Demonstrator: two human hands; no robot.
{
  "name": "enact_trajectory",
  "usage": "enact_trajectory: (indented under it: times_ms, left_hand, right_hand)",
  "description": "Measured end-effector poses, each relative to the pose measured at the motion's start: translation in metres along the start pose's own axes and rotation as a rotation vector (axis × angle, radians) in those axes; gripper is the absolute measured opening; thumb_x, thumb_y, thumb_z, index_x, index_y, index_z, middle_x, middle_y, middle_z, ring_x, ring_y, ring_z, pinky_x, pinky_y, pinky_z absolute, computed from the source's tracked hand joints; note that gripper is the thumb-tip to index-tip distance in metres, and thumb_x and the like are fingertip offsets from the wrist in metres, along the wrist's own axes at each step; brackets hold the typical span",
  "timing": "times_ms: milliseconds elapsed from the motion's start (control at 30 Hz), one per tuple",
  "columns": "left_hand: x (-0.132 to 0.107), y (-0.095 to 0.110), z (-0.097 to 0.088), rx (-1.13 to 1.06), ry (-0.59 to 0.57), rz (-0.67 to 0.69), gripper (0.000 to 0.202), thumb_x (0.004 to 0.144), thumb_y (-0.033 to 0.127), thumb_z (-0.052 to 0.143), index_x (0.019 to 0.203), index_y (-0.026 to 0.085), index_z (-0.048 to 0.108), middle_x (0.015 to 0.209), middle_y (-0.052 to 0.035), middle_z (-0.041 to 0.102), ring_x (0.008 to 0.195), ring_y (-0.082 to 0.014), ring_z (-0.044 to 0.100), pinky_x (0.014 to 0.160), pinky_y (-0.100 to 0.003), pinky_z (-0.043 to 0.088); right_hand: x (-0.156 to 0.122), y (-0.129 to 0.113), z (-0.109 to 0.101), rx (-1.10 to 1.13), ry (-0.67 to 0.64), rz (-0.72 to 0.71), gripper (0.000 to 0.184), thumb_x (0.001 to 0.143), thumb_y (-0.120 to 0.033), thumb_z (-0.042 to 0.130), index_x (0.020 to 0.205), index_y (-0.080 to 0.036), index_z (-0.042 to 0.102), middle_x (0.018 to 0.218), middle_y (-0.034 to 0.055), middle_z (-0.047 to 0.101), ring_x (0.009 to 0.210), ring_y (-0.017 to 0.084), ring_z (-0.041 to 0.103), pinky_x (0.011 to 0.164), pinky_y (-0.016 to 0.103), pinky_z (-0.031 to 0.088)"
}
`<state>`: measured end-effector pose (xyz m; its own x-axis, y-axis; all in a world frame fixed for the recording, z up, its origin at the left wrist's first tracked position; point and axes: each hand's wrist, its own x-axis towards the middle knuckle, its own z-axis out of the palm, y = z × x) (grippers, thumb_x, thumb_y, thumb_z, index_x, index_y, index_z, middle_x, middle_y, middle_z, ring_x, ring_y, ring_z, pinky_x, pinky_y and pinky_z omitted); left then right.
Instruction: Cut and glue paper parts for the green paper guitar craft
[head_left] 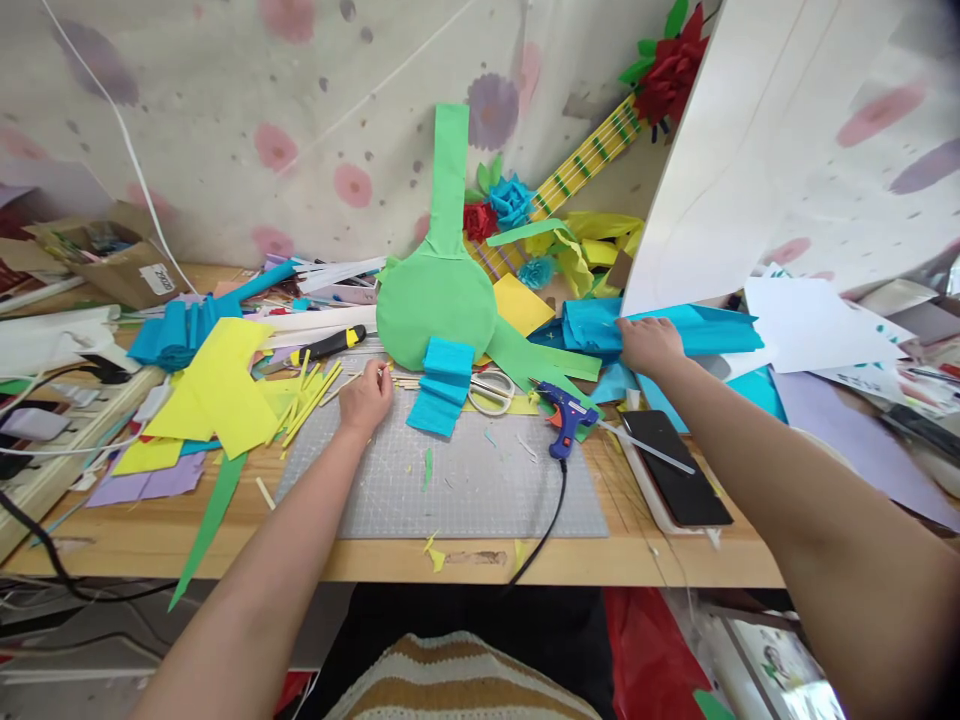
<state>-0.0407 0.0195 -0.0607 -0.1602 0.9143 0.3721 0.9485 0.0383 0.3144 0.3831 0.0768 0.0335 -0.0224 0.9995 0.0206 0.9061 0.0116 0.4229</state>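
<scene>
My left hand (366, 402) is closed above the grey cutting mat (480, 505), beside some thin sticks (405, 379); what its fingers hold, if anything, is too small to make out. My right hand (651, 342) grips the folded blue crepe paper (701, 330) by the lower edge of a white board (694, 160). Between the hands stands a green paper-covered guitar-like shape (435, 305), round body below and neck up. A short piece of blue crepe paper (441, 388) lies against its lower front. White-handled scissors (492, 392) are just right of that piece.
A blue glue gun (564, 418) rests on the mat's right side, its cord hanging over the table edge. Nearby lies a phone (675, 465). Yellow paper (217, 390), a utility knife (330, 345) and a power strip (82, 440) are left. A decorated yellow guitar (585, 165) leans behind.
</scene>
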Motion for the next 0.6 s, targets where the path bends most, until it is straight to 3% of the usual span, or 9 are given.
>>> enact_trajectory:
  times_ms: [100,200,500,600]
  left_hand:
    - [0.001,0.0,0.0,0.005,-0.012,0.003,0.028,0.086,0.033,0.033,0.098,0.018,0.055,0.069,-0.0041,0.065,0.063,-0.0194,0.06,0.053,-0.027,0.024]
    - [0.001,0.001,0.001,0.011,-0.005,0.003,0.028,0.086,0.033,0.034,0.096,0.019,0.056,0.068,-0.0037,0.065,0.062,-0.0193,0.059,0.053,-0.027,0.023]
    - [0.001,-0.001,-0.008,-0.162,0.073,-0.045,0.024,0.084,0.032,0.038,0.095,0.019,0.055,0.069,-0.0025,0.062,0.063,-0.0162,0.056,0.057,-0.027,0.03]
    - [0.004,0.014,-0.015,-0.324,0.098,-0.071,0.021,0.081,0.028,0.042,0.097,0.019,0.052,0.072,-0.0014,0.061,0.065,-0.0144,0.056,0.061,-0.026,0.035]
  right_hand:
    - [-0.003,-0.003,0.001,0.003,0.077,0.003,0.034,0.08,-0.017,0.039,0.11,-0.007,0.053,0.105,0.0196,0.054,0.101,0.028,0.044,0.081,0.037,0.03]
    - [-0.007,-0.016,-0.009,0.04,0.181,-0.023,0.034,0.079,-0.021,0.042,0.109,-0.01,0.054,0.102,0.0183,0.053,0.097,0.029,0.043,0.077,0.036,0.032]
    - [-0.026,-0.094,-0.069,0.292,0.351,-0.013,0.029,0.08,-0.019,0.04,0.102,-0.012,0.056,0.103,0.017,0.05,0.1,0.03,0.04,0.077,0.037,0.033]
    - [-0.031,-0.118,-0.083,0.372,0.307,0.004,0.032,0.079,-0.018,0.041,0.11,-0.014,0.051,0.107,0.0173,0.051,0.101,0.03,0.044,0.076,0.038,0.035]
